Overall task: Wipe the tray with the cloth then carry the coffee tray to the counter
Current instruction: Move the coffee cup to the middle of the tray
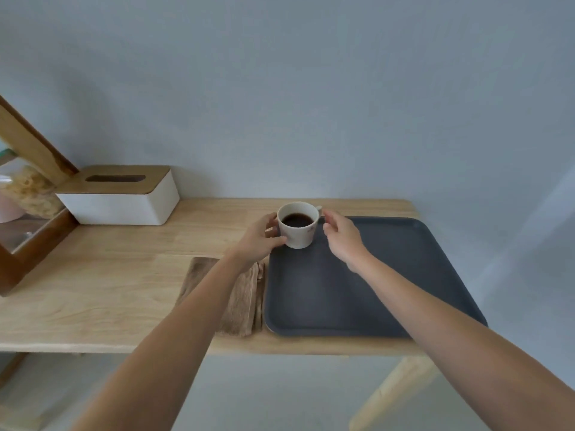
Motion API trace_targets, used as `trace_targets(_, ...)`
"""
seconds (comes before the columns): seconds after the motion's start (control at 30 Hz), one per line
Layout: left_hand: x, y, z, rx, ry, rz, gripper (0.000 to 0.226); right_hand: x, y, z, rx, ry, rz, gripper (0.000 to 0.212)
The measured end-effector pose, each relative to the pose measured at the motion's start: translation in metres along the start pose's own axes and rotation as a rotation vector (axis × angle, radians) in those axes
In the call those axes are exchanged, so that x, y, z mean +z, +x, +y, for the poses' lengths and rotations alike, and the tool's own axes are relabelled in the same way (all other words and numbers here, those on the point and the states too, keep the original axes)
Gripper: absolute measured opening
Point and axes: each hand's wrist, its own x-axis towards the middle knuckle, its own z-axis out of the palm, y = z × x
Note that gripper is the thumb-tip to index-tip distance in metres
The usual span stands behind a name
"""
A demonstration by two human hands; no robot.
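Observation:
A dark grey tray [389, 275] lies on the right half of a light wooden table. A white cup of black coffee [298, 224] stands at the tray's far left corner. My left hand [259, 237] wraps the cup's left side, fingers touching it. My right hand [340, 234] hovers just right of the cup by its handle, fingers apart, apparently not touching. A folded brown cloth [242, 301] lies on the table against the tray's left edge, partly hidden under my left forearm.
A white tissue box with a wooden lid [121, 195] stands at the back left. A wooden-framed case [28, 213] holding food sits at the far left. The table [93, 290] backs onto a grey wall; its right end lies just beyond the tray.

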Motion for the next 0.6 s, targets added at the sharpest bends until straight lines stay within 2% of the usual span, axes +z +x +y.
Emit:
trace_targets(0.1, 0.013, 0.004, -0.004, 0.038, -0.034, 0.080, 0.061, 0.009, 0.004, 0.004, -0.031, 0.022, -0.034, 0.043)
trace_targets(0.27, 0.018, 0.007, -0.007, 0.065, -0.025, 0.134, 0.058, 0.014, 0.002, 0.010, -0.021, 0.116, 0.041, 0.040)
trace_targets(0.47, 0.030, 0.002, 0.001, 0.130, -0.035, 0.056, 0.055, -0.012, -0.024, 0.011, -0.054, 0.210, 0.099, 0.033)
trace_targets(0.6, 0.047, -0.003, 0.011, 0.128, -0.072, -0.038, 0.054, -0.040, -0.041, 0.017, -0.089, 0.173, 0.148, 0.029)
